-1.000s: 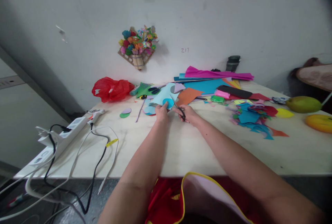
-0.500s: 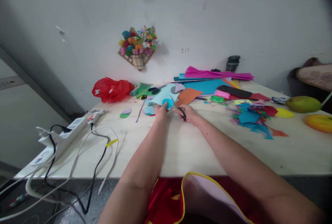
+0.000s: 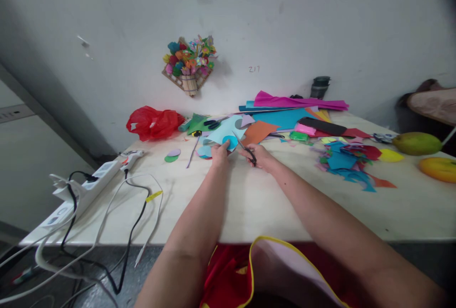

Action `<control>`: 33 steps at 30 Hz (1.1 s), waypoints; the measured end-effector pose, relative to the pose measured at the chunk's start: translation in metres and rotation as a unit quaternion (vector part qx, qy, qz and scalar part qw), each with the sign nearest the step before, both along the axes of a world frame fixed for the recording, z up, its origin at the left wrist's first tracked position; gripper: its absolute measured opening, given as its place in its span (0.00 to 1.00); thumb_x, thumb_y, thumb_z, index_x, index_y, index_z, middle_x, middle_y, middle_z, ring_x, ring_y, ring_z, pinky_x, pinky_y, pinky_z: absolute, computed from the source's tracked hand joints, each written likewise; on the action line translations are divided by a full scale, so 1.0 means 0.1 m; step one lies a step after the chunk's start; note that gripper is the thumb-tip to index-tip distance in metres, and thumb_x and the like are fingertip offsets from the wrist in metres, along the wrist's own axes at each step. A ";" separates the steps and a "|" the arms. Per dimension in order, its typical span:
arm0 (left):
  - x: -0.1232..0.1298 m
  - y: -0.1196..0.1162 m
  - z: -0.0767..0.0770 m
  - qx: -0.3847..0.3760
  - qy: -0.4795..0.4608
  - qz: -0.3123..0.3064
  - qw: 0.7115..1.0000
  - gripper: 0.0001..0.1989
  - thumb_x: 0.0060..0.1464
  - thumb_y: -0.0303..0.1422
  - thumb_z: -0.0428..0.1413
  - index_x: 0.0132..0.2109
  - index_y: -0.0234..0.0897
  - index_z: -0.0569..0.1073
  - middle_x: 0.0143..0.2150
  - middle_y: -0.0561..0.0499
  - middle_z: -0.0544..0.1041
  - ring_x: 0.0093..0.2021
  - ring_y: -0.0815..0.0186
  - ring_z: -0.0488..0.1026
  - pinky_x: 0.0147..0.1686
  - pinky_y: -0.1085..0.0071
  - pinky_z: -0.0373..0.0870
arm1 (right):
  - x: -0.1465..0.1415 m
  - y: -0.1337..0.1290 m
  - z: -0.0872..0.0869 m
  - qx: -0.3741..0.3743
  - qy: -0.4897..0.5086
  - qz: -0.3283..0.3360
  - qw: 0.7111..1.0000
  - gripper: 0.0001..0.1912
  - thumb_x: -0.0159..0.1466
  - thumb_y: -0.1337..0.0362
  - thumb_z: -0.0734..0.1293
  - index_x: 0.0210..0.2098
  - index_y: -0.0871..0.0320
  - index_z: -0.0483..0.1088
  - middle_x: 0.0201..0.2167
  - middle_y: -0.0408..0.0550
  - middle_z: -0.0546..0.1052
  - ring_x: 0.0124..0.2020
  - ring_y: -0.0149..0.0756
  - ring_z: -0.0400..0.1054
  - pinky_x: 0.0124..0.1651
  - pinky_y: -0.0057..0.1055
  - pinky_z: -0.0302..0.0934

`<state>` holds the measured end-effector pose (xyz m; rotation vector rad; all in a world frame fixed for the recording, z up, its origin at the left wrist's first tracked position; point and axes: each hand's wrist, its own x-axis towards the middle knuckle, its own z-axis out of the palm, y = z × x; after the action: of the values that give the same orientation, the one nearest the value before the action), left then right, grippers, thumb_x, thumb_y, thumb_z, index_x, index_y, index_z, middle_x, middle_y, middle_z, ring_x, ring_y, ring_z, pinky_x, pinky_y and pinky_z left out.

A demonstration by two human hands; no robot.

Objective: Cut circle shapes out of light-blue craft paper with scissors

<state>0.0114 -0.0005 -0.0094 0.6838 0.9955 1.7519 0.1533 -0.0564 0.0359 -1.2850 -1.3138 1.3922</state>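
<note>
Between the thumb and fingers of my left hand (image 3: 220, 154) is a round blue paper piece (image 3: 231, 143). My right hand (image 3: 261, 157) grips black-handled scissors (image 3: 251, 155), whose blades point up and left at the right edge of the blue piece. Behind them lies a pale blue sheet (image 3: 226, 129), with an orange sheet (image 3: 261, 132) to its right. Several cut blue paper rounds (image 3: 204, 151) lie just left of my left hand. Farther left, a green and a lilac round (image 3: 173, 156) overlap on the table.
A red plastic bag (image 3: 155, 123) and a second pair of scissors (image 3: 212, 123) lie at the back. Paper scraps (image 3: 344, 158) are heaped on the right, near a green mango-like fruit (image 3: 416, 143). A power strip (image 3: 85, 191) with loose cables occupies the left side.
Almost nothing differs. My hands, the blue paper piece and the scissors keep nearly the same places, with only a very slight shift.
</note>
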 end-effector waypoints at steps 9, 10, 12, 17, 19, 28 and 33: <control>0.01 -0.08 0.10 -0.027 -0.002 -0.004 1.000 0.17 0.40 0.31 0.71 0.29 0.36 0.68 0.24 0.55 0.71 0.28 0.65 0.74 0.36 0.64 0.75 | 0.00 0.02 -0.03 -0.005 0.008 -0.005 1.000 0.15 0.58 0.67 0.75 0.29 0.57 0.64 0.10 0.34 0.60 0.11 0.25 0.53 0.12 0.21 0.43; 0.01 -0.08 0.10 -0.028 -0.001 -0.007 1.000 0.17 0.40 0.30 0.71 0.29 0.36 0.68 0.24 0.54 0.71 0.28 0.66 0.73 0.37 0.64 0.75 | 0.00 0.03 -0.04 -0.008 0.010 -0.006 1.000 0.14 0.58 0.67 0.75 0.29 0.57 0.64 0.10 0.34 0.60 0.11 0.25 0.52 0.12 0.21 0.44; 0.00 -0.09 0.11 -0.028 0.002 -0.008 1.000 0.16 0.41 0.29 0.70 0.29 0.36 0.69 0.24 0.54 0.71 0.28 0.66 0.73 0.37 0.65 0.75 | 0.00 0.04 -0.04 -0.012 0.010 -0.005 1.000 0.14 0.58 0.67 0.75 0.29 0.57 0.64 0.10 0.34 0.60 0.11 0.25 0.52 0.13 0.21 0.45; -0.02 -0.11 0.14 -0.040 0.006 -0.003 0.999 0.16 0.40 0.28 0.70 0.27 0.35 0.68 0.24 0.53 0.71 0.30 0.64 0.75 0.37 0.64 0.76 | 0.02 0.03 -0.01 -0.020 -0.004 0.001 1.000 0.14 0.57 0.68 0.76 0.31 0.57 0.64 0.11 0.33 0.62 0.11 0.24 0.52 0.14 0.20 0.47; -0.02 -0.12 0.15 -0.039 0.001 -0.005 0.999 0.16 0.40 0.27 0.71 0.27 0.35 0.68 0.24 0.52 0.72 0.30 0.64 0.75 0.36 0.64 0.76 | 0.04 0.02 0.01 -0.019 -0.003 0.010 1.000 0.14 0.58 0.69 0.75 0.32 0.57 0.64 0.12 0.34 0.64 0.12 0.24 0.53 0.14 0.19 0.48; -0.06 -0.14 0.15 -0.027 0.005 -0.033 0.999 0.17 0.38 0.28 0.72 0.27 0.35 0.70 0.24 0.52 0.73 0.26 0.68 0.72 0.34 0.67 0.76 | 0.13 0.06 -0.05 -0.003 -0.020 0.042 0.999 0.12 0.59 0.68 0.74 0.32 0.58 0.65 0.12 0.34 0.64 0.11 0.24 0.55 0.11 0.18 0.45; -0.08 -0.10 0.10 -0.019 0.003 -0.049 0.999 0.18 0.36 0.29 0.73 0.28 0.34 0.70 0.25 0.52 0.74 0.26 0.68 0.72 0.36 0.64 0.76 | 0.17 0.16 -0.19 0.012 -0.013 0.066 0.998 0.10 0.61 0.66 0.73 0.32 0.58 0.66 0.12 0.37 0.67 0.10 0.25 0.57 0.10 0.18 0.39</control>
<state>0.0031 -0.0107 0.0004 0.7029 0.9815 1.6420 0.1703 -0.0404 0.0174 -1.2231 -1.4516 1.4481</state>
